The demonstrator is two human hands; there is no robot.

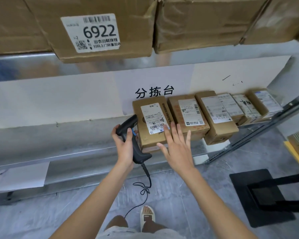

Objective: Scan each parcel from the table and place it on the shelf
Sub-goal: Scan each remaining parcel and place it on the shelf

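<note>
Parcels (152, 121): brown cardboard, white labels (154, 116) with black barcodes. Scanner (133, 140): black, blue trigger. Shelf (76, 152): silver metal. Floor (188, 195): grey marbled.

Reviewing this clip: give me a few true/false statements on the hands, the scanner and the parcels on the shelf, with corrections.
1. The left hand grips the black scanner. True.
2. The right hand is curled round a parcel. False: its fingers are spread straight over the leftmost parcel.
3. The parcels stand in a row on the metal shelf. True.
4. The big carton above is labelled 2296. False: it reads 6922.
5. The scanner is cordless. False: a cable hangs from its handle.
</note>
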